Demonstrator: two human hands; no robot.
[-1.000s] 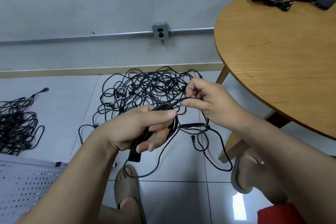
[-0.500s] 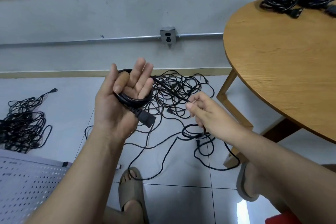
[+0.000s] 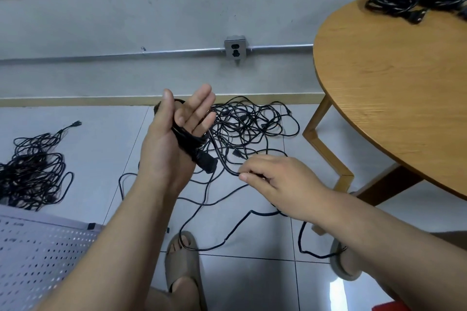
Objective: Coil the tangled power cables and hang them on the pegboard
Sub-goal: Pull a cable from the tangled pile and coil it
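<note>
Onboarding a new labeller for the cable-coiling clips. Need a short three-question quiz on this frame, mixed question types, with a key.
1. True or false: a coil of cable is looped round the left hand, whose fingers are straight.
2. What does the right hand pinch? A) a loose cable strand B) the wall socket C) the pegboard
3. Fill in: the black cable bundles at the top right lie on the round wooden ____.

Key: 1 true; 2 A; 3 table.
</note>
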